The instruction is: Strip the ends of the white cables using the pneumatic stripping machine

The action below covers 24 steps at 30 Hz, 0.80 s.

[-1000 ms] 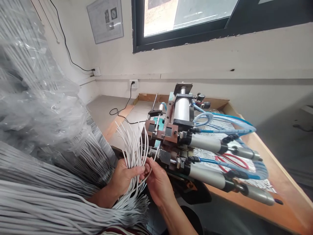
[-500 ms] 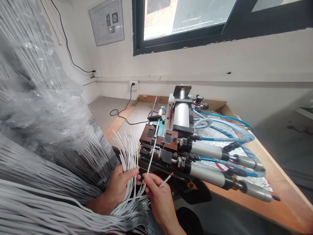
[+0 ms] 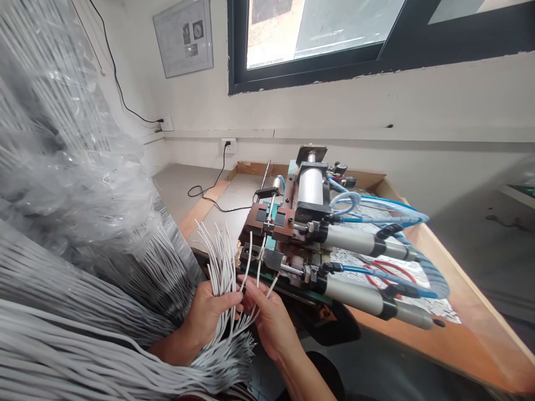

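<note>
My left hand (image 3: 204, 312) is wrapped round a bundle of white cables (image 3: 220, 262), whose free ends fan upward. Close beside it, my right hand (image 3: 265, 312) pinches a few single cables that stand up between and beside its fingers. One of these cables (image 3: 258, 262) points up at the jaws of a pneumatic wire-stripping machine (image 3: 288, 223); whether its tip lies inside the jaws I cannot tell. Another cable (image 3: 272, 285) leans to the right from my right hand. Below my hands, more cable ends (image 3: 234, 356) hang in a thick cluster.
Heaps of grey-white cables (image 3: 50, 334), partly under clear plastic wrap (image 3: 75, 206), fill the left side. Silver cylinders (image 3: 355, 289) and blue air hoses (image 3: 393, 217) reach right over a wood-edged tray (image 3: 472, 267) holding white scraps. A black power cord (image 3: 221, 209) lies on the bench behind.
The machine's brown jaw block has shifted back and its jaws have closed together. My right hand has moved slightly up and left, and another cable now stands between my hands.
</note>
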{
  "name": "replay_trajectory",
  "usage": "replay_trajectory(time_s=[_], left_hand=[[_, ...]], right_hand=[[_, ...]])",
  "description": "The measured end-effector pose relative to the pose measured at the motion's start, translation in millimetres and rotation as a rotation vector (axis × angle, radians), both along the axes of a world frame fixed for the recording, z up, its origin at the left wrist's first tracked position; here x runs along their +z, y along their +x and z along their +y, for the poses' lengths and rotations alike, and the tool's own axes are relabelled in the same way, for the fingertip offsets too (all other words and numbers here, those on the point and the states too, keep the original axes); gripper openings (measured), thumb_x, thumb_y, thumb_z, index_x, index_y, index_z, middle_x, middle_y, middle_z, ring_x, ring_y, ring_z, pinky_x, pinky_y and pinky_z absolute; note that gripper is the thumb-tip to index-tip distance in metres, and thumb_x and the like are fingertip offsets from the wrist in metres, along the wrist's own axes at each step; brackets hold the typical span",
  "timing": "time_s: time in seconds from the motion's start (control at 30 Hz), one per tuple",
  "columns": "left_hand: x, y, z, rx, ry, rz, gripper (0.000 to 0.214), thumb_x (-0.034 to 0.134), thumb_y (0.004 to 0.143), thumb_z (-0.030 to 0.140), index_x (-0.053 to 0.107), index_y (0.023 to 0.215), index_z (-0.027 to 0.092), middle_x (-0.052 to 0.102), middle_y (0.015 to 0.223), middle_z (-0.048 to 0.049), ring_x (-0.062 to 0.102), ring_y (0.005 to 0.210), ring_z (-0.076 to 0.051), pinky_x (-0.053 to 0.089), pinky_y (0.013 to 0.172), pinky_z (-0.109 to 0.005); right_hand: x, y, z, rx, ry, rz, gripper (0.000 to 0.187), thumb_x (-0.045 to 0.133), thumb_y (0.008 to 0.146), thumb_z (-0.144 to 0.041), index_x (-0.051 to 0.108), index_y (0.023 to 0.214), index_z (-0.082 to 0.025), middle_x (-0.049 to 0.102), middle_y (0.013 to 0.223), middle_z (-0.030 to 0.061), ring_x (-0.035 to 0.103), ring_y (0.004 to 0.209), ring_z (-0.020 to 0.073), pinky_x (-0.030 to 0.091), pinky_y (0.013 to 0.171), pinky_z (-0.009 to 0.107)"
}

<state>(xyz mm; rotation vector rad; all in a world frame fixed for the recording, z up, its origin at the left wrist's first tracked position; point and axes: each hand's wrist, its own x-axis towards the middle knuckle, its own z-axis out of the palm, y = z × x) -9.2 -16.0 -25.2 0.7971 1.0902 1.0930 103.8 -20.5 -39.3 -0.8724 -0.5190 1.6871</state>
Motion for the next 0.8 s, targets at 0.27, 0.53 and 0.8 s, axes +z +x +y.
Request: replay_trajectory(time_s=[0.27, 0.53, 0.8], left_hand=[[0.4, -1, 1, 0.022, 0.037, -0.082, 0.015, 0.071, 0.06, 0.023, 0.067, 0.068, 0.011, 0.064, 0.057, -0.0017, 0.055, 0.051, -0.011, 0.044, 0.053, -0.024], [0.3, 0, 1, 0.015, 0.051, -0.043, 0.019, 0.069, 0.061, 0.025, 0.067, 0.073, 0.01, 0.061, 0.053, -0.0013, 0.054, 0.045, -0.011, 0.044, 0.048, -0.024], [5.8, 1, 3, 0.015, 0.003, -0.023, 0.019, 0.071, 0.057, 0.024, 0.062, 0.068, 0.012, 0.058, 0.048, 0.0012, 0.052, 0.042, -0.01, 0.04, 0.042, -0.021]], right_hand=[[-11.5, -5, -10, -0.302, 0.052, -0.141, 0.024, 0.073, 0.06, -0.035, 0.069, 0.073, -0.016, 0.059, 0.06, 0.0009, 0.047, 0.05, 0.009, 0.037, 0.046, 0.021], [-8.1, -2, -1, -0.33, -0.03, -0.1, 0.022, 0.075, 0.057, -0.034, 0.067, 0.063, -0.014, 0.053, 0.051, -0.0018, 0.038, 0.043, 0.0051, 0.028, 0.04, 0.018], [-3.7, 0, 7, -0.308, -0.052, -0.082, 0.024, 0.075, 0.054, -0.033, 0.064, 0.058, -0.012, 0.049, 0.048, -0.0031, 0.033, 0.04, 0.0045, 0.023, 0.037, 0.018]])
